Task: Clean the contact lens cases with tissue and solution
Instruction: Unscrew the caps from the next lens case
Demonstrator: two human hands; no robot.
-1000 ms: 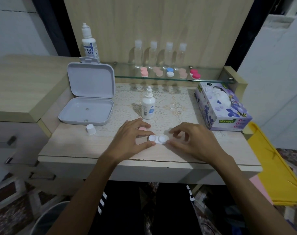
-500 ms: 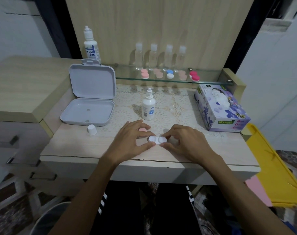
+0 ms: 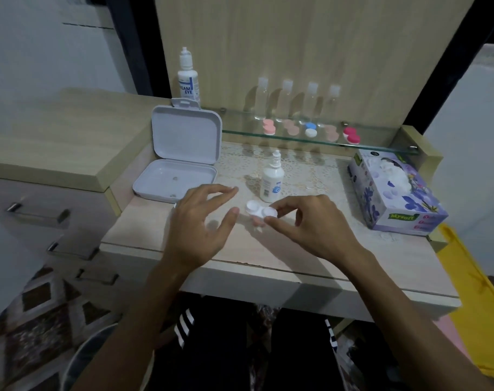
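An open white box (image 3: 175, 162) sits at the counter's (image 3: 144, 227) left. The left hand (image 3: 200, 224), fingers spread and empty, partly hides a small white cap. The right hand (image 3: 310, 224) pinches the white lens case (image 3: 258, 210) before the solution bottle (image 3: 271, 182); a tissue box (image 3: 395, 193) stands at right.

Open grey hinged box (image 3: 181, 162) stands at the left of the desk (image 3: 296, 258); yellow tray (image 3: 476, 306) lies beyond its right edge. Drawer handles (image 3: 38, 213) and a patterned floor (image 3: 40, 311) lie lower left.
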